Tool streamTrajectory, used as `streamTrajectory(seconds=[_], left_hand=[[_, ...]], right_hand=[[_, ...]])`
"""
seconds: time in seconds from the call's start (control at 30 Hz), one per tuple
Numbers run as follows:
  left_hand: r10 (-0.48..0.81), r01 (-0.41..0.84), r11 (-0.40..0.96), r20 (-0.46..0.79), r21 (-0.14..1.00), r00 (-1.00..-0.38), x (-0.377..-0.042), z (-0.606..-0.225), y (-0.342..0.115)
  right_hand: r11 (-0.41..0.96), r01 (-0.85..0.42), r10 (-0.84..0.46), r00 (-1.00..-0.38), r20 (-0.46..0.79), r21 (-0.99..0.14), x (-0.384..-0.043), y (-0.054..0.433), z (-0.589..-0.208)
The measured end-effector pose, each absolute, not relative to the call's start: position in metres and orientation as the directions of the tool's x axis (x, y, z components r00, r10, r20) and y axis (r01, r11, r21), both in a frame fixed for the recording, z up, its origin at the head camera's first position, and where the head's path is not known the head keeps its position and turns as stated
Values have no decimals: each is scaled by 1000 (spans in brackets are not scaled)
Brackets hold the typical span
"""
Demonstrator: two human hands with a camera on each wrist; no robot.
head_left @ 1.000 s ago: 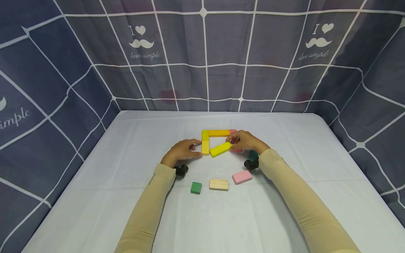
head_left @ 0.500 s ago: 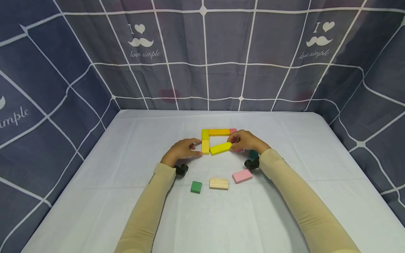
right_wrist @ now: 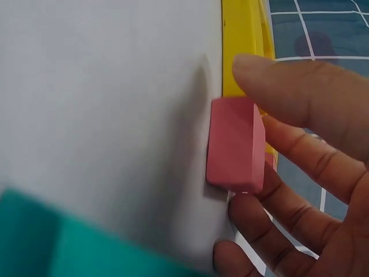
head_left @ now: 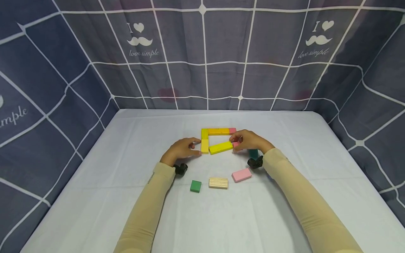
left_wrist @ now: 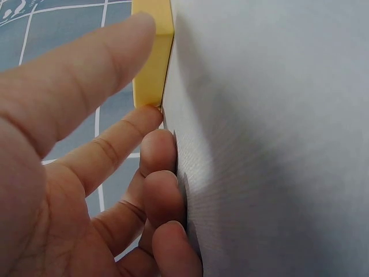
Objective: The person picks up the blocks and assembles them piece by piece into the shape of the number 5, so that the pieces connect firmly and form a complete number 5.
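Observation:
My left hand (head_left: 182,148) is at the left side of the row of yellow blocks, its thumb and index finger close to the near yellow block (head_left: 204,147). In the left wrist view the thumb overlaps that block (left_wrist: 151,75), and the index fingertip is right at its lower corner. A bright yellow block (head_left: 220,148) lies at a slant, left end close to the row. My right hand (head_left: 250,140) is at its right end, thumb and index finger spread about a small pink block (head_left: 236,144). In the right wrist view the pink block (right_wrist: 235,144) shows between thumb and fingers.
Yellow-orange blocks (head_left: 219,131) and a pink end block (head_left: 232,131) form the far side. Nearer lie a green block (head_left: 195,186), a ridged wooden block (head_left: 218,183) and a light pink block (head_left: 242,175). A teal block (head_left: 253,154) sits beside the right wrist.
My right hand has let go of the slanted yellow block and shifted slightly right, so more of the small pink block shows. That yellow block now lies at a lesser slant. The left hand stays put.

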State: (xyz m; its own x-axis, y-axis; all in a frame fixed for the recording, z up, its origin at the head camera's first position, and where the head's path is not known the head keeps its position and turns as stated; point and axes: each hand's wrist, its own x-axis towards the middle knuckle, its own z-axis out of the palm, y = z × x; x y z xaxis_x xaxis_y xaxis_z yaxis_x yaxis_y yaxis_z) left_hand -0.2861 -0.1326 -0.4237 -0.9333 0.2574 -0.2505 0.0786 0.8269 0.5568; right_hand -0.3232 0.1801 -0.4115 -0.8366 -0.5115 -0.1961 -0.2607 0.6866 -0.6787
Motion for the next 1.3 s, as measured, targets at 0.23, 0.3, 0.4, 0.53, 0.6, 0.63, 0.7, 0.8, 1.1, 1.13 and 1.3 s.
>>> streamTrajectory(seconds=[0.23, 0.3, 0.4, 0.53, 0.6, 0.63, 0.7, 0.8, 1.1, 1.13, 1.3], left_hand=[[259, 80, 827, -252, 556, -932, -288, -426, -133], [260, 82, 828, -251, 555, -933, -288, -425, -134], [257, 80, 830, -252, 552, -933, -288, -424, -133], [253, 73, 830, -257, 552, -933, -287, -423, -133], [252, 71, 829, -258, 554, -932, -287, -423, -133], [254, 72, 828, -258, 556, -932, -287, -423, -133], [256, 74, 828, -257, 556, -932, -286, -422, -133], [263, 81, 825, -253, 560, -931, -286, -422, -133], [274, 93, 819, -243, 566, -931, -285, -423, -134], [274, 94, 819, -243, 566, -931, -285, -423, -134], [274, 92, 818, -244, 567, -930, -285, -422, -133]], right_hand=[[704, -252, -499, -841, -210, -664, -321, 193, -412], [712, -241, -488, -845, -218, -660, -321, 195, -412], [723, -225, -469, -854, -226, -653, -321, 197, -412], [732, -207, -451, -861, -234, -649, -320, 198, -412], [732, -206, -450, -862, -233, -650, -319, 198, -412], [732, -208, -449, -863, -231, -649, -319, 198, -412], [730, -215, -452, -864, -223, -649, -318, 198, -413], [727, -230, -461, -862, -212, -647, -317, 199, -414], [725, -244, -473, -856, -208, -644, -312, 197, -413], [726, -241, -470, -857, -210, -644, -312, 197, -413], [730, -235, -464, -860, -212, -642, -312, 197, -412]])
